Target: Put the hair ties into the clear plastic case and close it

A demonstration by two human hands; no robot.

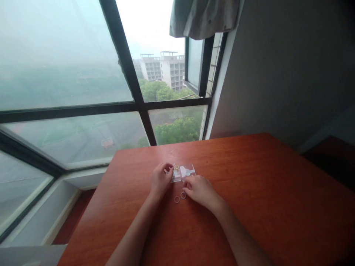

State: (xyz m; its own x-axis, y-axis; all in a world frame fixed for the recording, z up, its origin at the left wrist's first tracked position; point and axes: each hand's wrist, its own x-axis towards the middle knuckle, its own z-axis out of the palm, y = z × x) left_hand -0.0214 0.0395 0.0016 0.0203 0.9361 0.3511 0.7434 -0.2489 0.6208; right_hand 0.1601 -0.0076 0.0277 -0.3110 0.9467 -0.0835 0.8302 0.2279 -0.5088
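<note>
A small clear plastic case (191, 171) lies on the table, with a whitish piece (183, 172) and a small gold-coloured ring-like item (176, 168) in it. My left hand (161, 180) is closed at the case's left edge, thumb and forefinger pinching there. My right hand (200, 189) is curled just in front of the case's right side. Its thumb tip meets the edge of a pale ring (183, 195); whether that ring is lifted is too small to tell. A second, thinner ring (176, 200) lies on the table to its left.
The reddish-brown wooden table (266, 184) spreads out around both hands. Beyond its far edge stands a dark-framed window (144, 106), partly open at the right, with a grey curtain (203, 18) above. A grey wall (271, 74) rises at the right.
</note>
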